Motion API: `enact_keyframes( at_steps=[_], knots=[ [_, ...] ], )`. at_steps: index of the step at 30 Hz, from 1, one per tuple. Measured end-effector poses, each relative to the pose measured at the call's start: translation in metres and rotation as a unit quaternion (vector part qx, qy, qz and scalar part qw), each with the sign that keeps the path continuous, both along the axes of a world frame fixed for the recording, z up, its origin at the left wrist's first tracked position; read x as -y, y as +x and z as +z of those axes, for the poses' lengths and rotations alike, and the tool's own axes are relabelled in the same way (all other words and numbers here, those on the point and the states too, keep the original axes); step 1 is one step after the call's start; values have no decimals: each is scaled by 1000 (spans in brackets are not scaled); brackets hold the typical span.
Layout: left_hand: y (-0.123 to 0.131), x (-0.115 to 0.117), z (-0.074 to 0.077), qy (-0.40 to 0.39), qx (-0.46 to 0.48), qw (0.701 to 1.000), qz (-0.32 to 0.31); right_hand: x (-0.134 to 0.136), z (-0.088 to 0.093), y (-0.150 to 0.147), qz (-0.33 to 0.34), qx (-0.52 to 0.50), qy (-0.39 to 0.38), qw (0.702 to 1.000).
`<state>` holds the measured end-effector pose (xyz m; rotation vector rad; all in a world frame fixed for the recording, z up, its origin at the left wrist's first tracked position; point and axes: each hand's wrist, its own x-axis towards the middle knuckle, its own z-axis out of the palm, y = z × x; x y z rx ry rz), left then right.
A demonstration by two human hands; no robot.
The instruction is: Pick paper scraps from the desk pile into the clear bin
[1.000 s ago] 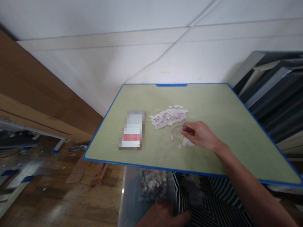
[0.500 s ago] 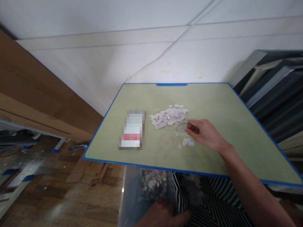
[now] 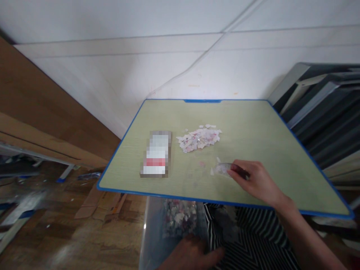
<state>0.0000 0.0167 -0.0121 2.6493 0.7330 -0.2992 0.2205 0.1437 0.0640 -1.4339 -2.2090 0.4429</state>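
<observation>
We tag the clear-ended tool point(image 3: 223, 168) first: low over the near part of the surface point(image 3: 247, 127), right of centre, clear end next to a few loose scraps point(image 3: 212, 171); contact unclear. Probably light, stiff plastic, smooth enough to slip, clear part maybe crackable; best hold is the dark red handle point(image 3: 241, 172). That's where our right hand point(image 3: 260, 180) has it, fingers closed narrow in a pinch. Paper pile point(image 3: 199, 139) sits just beyond: feather-light, limp, easily scattered, better gathered than picked singly. Left of it, a blurred-out slab point(image 3: 156, 153) lies flat, likely rigid; we'd take it by the long edges. Below the near edge, our left hand point(image 3: 194, 255) is by a translucent bin point(image 3: 144, 232) holding more scraps point(image 3: 180, 217); too dark to tell whether its fingers hold anything.
</observation>
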Motion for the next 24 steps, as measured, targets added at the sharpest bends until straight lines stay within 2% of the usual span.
enact_keyframes(
  at_steps=[3,7,11,16,18,21,24],
  knots=[
    [-1,2,-3,4,10,1000,8,1,-1,-1,17,1,-30,999],
    [-1,0,1,10,14,1000,1,-2,4,7,36,12,-75,996],
    [0,-1,4,1,4,1000,-6,2,7,13,44,21,-66,997],
    [-1,1,-3,18,42,999,9,10,8,18,70,41,-54,995],
    [-1,2,-6,28,44,999,16,11,9,22,52,60,-40,996],
    [-2,2,-7,33,34,999,14,11,8,24,-21,90,25,995],
    [-2,1,-4,25,30,999,11,12,3,17,-52,64,63,995]
  ],
)
